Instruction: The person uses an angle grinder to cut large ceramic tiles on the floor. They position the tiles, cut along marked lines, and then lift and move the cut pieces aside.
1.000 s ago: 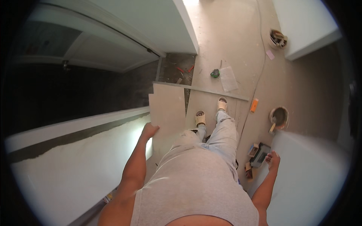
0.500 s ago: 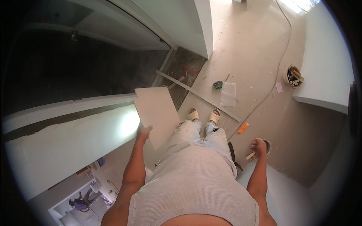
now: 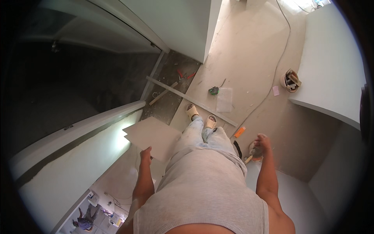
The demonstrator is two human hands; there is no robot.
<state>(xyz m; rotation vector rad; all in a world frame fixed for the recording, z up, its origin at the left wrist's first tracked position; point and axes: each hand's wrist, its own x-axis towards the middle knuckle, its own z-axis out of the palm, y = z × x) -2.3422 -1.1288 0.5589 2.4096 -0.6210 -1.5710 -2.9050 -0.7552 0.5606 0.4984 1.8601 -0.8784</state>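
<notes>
My left hand [image 3: 146,154] grips the lower edge of a flat beige tile [image 3: 154,136], thumb on its top face. The tile has a stepped corner at its left; whether it is one piece or two stacked I cannot tell. It hangs tilted beside my left leg. On the right, my right hand [image 3: 262,142] is held out with fingers curled in; whether anything is inside them is hidden. Below that hand stands a round bucket [image 3: 256,156] on the floor, partly covered by the hand, with a pale handle [image 3: 248,159] beside it.
A long straight bar [image 3: 191,100] lies across the floor before my feet. Beyond it are a green-black tape measure [image 3: 213,90], a pale sheet [image 3: 224,100], red-handled pliers [image 3: 183,76] and a cable [image 3: 277,66]. A tool bucket [image 3: 290,80] stands right. Another person [image 3: 83,222] is low left.
My body and the view have turned, and my feet have shifted. The tile has swung lower and flatter in my left hand. My right hand has risen slightly, showing more of the bucket.
</notes>
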